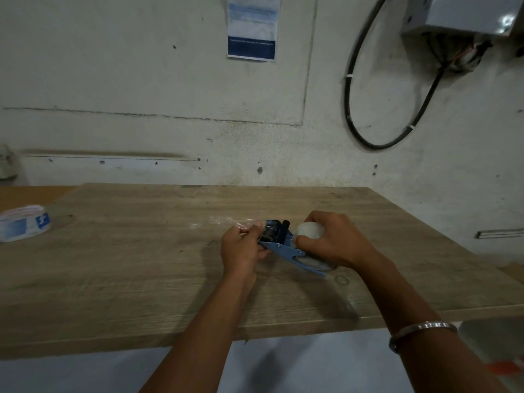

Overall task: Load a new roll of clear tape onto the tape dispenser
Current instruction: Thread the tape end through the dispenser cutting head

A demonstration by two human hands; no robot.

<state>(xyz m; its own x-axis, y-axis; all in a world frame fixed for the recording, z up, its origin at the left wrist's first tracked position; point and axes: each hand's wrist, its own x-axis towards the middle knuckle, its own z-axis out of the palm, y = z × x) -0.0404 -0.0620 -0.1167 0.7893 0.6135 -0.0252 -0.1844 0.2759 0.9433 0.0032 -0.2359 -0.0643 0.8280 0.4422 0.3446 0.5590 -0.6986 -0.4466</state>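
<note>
Fingers (pixel 251 228) of my left hand (pixel 241 248) are pinched on the free end of clear tape at the front of the dispenser (pixel 283 245), which lies mid-surface (pixel 141 265), tilted, its blue side plate toward me. Just right of that, my right hand (pixel 334 242) is closed over the roll (pixel 310 230), which seems already seated on the dispenser's hub. So I judge loading mostly done: what remains is threading the end past the black roller and across the cutter, though blur hides whether it has passed through. Far left on the surface sits a printed roll (pixel 24 224), untouched. No containers show anywhere.
</note>
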